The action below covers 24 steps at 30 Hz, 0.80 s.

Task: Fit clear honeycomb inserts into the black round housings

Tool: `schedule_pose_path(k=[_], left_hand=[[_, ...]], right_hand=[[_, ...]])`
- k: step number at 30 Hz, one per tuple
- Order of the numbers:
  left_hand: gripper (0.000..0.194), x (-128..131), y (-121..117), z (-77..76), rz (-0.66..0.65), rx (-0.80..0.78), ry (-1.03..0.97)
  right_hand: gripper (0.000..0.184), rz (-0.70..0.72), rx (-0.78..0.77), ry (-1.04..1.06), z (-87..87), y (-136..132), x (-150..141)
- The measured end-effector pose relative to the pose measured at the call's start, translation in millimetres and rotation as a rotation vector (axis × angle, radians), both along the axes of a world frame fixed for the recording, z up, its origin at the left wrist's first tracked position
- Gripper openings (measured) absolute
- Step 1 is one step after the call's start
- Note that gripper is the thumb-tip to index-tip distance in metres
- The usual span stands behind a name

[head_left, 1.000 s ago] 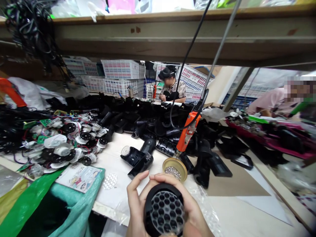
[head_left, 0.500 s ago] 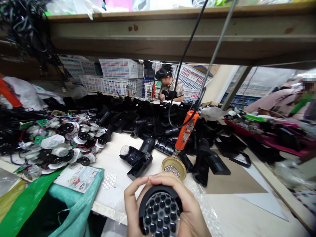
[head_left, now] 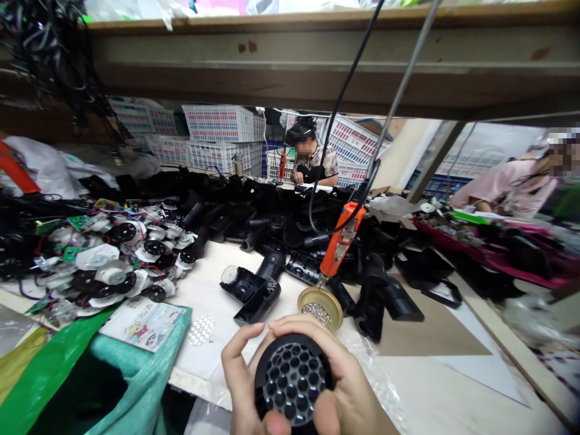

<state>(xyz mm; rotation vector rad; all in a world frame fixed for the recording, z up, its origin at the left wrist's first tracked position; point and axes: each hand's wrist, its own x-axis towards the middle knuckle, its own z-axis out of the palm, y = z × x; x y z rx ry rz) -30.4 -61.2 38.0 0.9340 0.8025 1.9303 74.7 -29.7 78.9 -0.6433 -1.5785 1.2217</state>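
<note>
A round black plastic housing (head_left: 259, 377) with a honeycomb grille (head_left: 296, 380) in its face is held low in the middle, the grille towards me. Around its left side curls my left hand (head_left: 242, 380), its thumb tip at the lower rim. Wrapped over the top and right side is my right hand (head_left: 347, 374), with its thumb on the grille's lower right. Just beyond the hands stands a brass-coloured dish (head_left: 336, 302) of small screws. An orange electric screwdriver (head_left: 343, 238) hangs over the dish, tip down. Two open black housing shells (head_left: 258, 302) lie to its left.
Motors with wires and circuit boards (head_left: 113, 260) are heaped at left. Black housings (head_left: 272, 211) pile across the back. A loose honeycomb disc (head_left: 200, 330) lies near a green bag (head_left: 136, 368). One person (head_left: 317, 160) sits opposite, another (head_left: 502, 187) at right. A shelf (head_left: 290, 54) spans overhead.
Both thumbs have come up onto the front of the round housing, over its lower rim and grille. My left index finger has drawn slightly left. The person at right has shifted.
</note>
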Motion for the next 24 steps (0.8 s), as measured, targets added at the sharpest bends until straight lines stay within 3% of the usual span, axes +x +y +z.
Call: schedule_pose_path(k=[8,12,16,20,22,24], left_hand=[[0.058,-2.4,-2.8,-1.0,-0.073,-0.139,0.121],[0.071,-17.5,10.0,2.8,-0.036,-0.236,0.315],[0.078,-60.7,65.9,4.4,0.191,-0.36,0.524],[0.065,-110.1,138.2,-7.2,0.23,-0.486,0.643],[0.057,-125.2,160.1,-14.0,0.253,-0.526,0.713],[0.054,-131.2,165.9,-16.8,0.335,-0.536,0.779]], right_hand=[[0.065,-0.05,-0.092,0.058,-26.7,-1.6,-4.3],[0.067,-0.029,-0.145,-0.001,-29.5,4.8,-2.4],[0.067,-0.234,-0.111,-0.267,-35.6,4.7,13.3],[0.026,-0.418,0.072,-0.682,-54.9,-0.8,42.7],[0.023,-0.493,0.185,-0.796,-70.0,-3.6,63.4],[0.027,-0.582,0.25,-0.847,-86.0,-7.5,87.7]])
